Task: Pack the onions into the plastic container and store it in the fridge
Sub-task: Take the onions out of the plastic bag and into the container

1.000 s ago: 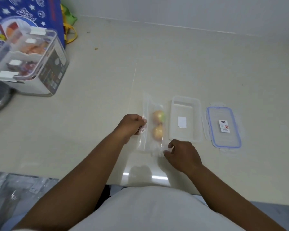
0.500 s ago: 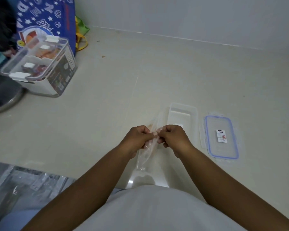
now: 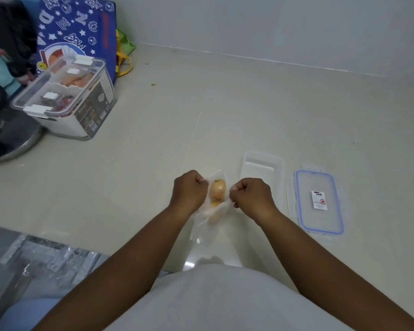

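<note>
A clear plastic bag (image 3: 202, 231) with two yellow onions (image 3: 217, 189) in it is held up over the counter's front part. My left hand (image 3: 189, 189) grips the bag's left top edge and my right hand (image 3: 251, 194) grips its right top edge, pulling the mouth apart. One onion shows between my fists; the other lies lower, partly hidden by the film. The empty clear plastic container (image 3: 263, 167) stands just behind my right hand. Its blue-rimmed lid (image 3: 319, 201) lies flat to the right.
A lidded storage box (image 3: 67, 99) with food stands at the far left, a blue patterned bag (image 3: 77, 32) behind it. A round metal base (image 3: 12, 144) sits at the left edge. The counter's front edge runs below my forearms, with crumpled plastic (image 3: 50, 261) below.
The bag left the counter and came up between my hands. My fists, together half a second ago, have moved apart, and the upper onion now shows between them.
</note>
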Demonstrator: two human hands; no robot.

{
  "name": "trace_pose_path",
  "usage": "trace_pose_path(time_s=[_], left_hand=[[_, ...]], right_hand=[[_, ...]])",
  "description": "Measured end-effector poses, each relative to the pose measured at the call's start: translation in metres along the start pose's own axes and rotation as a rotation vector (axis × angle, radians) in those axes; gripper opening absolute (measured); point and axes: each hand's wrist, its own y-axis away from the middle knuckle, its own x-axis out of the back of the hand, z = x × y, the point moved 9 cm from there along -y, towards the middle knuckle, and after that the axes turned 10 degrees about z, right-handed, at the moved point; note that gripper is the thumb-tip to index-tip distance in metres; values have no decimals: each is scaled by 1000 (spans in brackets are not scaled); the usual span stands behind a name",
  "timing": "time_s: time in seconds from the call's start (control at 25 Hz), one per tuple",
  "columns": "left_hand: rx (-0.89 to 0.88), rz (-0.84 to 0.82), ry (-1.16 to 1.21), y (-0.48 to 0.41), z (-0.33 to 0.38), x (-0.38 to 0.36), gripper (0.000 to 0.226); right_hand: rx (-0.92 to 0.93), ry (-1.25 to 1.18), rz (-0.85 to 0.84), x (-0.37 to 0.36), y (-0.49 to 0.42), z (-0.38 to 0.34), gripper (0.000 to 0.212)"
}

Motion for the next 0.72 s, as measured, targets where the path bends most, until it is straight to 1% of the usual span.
trace_pose_path(time_s=[0.08,0.2,0.36,0.52,0.56,0.6,0.64,0.68,0.72], left_hand=[[48,70,17,-13,-11,20,19],[74,98,-41,-22,-26,41,17],[59,54,-72,-12,-28,40,15],[-4,-34,-63,-1,-13,27,12],[-2,-54,-45,1,-12,25,11],[4,-68,-24,2,-11,24,10],[9,-77,-7,3,-11,24,9],[12,-81,5,3,-11,24,8],[13,-82,11,4,-11,24,7]], right_hand=[[15,43,40,14,-5,5,9],[28,117,89,35,-12,15,10],[99,172,124,44,-14,8,13],[267,224,84,22,-6,-19,7],[352,245,101,19,-2,-30,7],[497,285,136,17,4,-46,13],[682,336,157,13,13,-62,19],[857,389,137,3,22,-76,24],[977,451,56,-13,28,-82,29]])
